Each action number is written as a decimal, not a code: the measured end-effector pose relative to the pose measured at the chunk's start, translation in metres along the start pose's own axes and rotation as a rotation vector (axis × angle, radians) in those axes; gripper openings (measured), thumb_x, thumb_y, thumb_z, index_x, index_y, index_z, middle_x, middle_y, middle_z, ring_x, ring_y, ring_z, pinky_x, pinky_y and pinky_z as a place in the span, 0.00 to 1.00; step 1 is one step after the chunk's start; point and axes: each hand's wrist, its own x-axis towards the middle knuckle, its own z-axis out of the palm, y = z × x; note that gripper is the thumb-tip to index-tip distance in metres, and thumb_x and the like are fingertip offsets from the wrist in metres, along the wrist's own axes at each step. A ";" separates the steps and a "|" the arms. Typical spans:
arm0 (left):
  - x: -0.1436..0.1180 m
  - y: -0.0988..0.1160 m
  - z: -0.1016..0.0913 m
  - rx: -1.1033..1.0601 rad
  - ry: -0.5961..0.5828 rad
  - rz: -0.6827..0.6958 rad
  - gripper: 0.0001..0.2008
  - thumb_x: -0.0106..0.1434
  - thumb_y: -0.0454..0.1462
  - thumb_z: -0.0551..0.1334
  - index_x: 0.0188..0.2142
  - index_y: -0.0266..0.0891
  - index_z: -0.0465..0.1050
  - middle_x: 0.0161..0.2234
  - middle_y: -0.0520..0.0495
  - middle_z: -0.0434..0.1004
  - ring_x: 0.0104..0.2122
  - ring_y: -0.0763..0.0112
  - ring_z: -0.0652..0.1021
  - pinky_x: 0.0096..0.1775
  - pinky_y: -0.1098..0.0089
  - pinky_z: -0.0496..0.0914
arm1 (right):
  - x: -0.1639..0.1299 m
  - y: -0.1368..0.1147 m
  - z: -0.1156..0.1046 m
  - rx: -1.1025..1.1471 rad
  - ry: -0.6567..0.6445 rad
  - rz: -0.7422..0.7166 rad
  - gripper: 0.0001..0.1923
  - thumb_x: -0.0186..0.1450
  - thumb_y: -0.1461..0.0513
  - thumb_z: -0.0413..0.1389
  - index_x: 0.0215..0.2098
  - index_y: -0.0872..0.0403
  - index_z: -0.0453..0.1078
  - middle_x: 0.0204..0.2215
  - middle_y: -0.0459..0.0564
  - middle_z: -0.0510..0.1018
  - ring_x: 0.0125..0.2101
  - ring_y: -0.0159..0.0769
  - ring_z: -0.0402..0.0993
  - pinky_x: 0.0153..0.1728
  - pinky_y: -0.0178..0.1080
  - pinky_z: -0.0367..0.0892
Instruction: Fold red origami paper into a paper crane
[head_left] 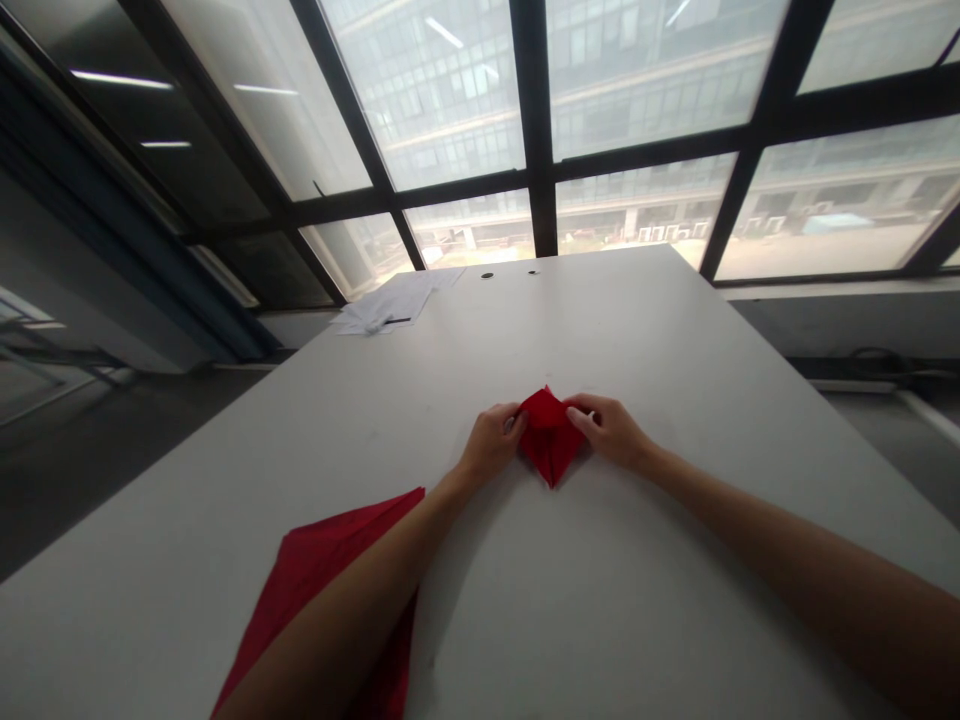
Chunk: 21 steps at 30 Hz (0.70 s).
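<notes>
A small folded red paper [550,440], roughly diamond-shaped with a crease down its lower half, is held just above or on the white table [480,600]. My left hand [491,440] pinches its left corner between thumb and fingers. On the opposite side, my right hand [609,430] grips the right corner, thumb on top. The paper's lower point faces me. Under my left forearm lies a larger red sheet [322,560], partly hidden by the arm.
White papers [390,300] with a dark pen-like item [397,320] lie at the table's far left. Two small dark round spots [487,276] mark the far edge. Large windows with black frames [534,130] rise behind it.
</notes>
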 end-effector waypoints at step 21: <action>-0.006 0.010 -0.002 0.063 -0.081 0.186 0.18 0.72 0.42 0.53 0.56 0.41 0.72 0.45 0.41 0.72 0.46 0.62 0.72 0.52 0.62 0.66 | 0.003 0.004 0.000 0.027 -0.033 0.041 0.09 0.64 0.59 0.55 0.30 0.55 0.75 0.25 0.45 0.77 0.25 0.32 0.67 0.28 0.35 0.61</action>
